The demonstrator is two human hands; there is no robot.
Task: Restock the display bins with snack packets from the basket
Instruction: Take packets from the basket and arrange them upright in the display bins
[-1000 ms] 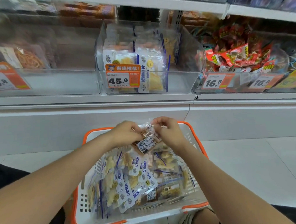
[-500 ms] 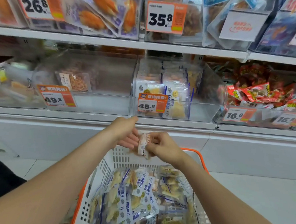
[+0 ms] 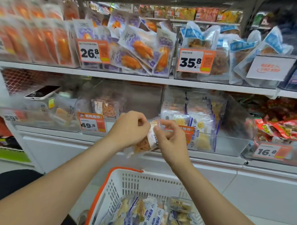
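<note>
both grips meet on one snack packet (image 3: 142, 146). left grip (image 3: 130, 129): fingers curled, thumb and forefinger pinching the packet's upper left edge. right grip (image 3: 172, 141): fingertips pinching the top edge just beside the left's pinch, other fingers loosely curled. the packet hangs tilted below and between the two. it is clear film with orange-brown shredded content and a white label strip, held in the air and touching no bin.

directly behind left grip: a clear display bin (image 3: 144, 99) on the lower shelf with a few packets of similar shredded snack (image 3: 105, 107) at its back, and an orange price tag 49.8 (image 3: 91, 124) on its front.

behind right grip: a neighbouring clear bin (image 3: 232, 126) with upright blue-and-white packets (image 3: 202, 120). its orange tag (image 3: 185, 130) is partly hidden by the right grip.

below both grips: a white basket (image 3: 128, 170) with an orange rim, and many blue-and-white packets (image 3: 148, 215) lying in it.

further right of grips: a bin of red packets (image 3: 283, 126), tag 16.8 (image 3: 270, 152).

far left of grips: a phone (image 3: 42, 92) lying flat on top of a blurred bin.

above grips: a white shelf board (image 3: 126, 77) carrying bins tagged 26.8 (image 3: 91, 53) and 35.8 (image 3: 194, 61).
</note>
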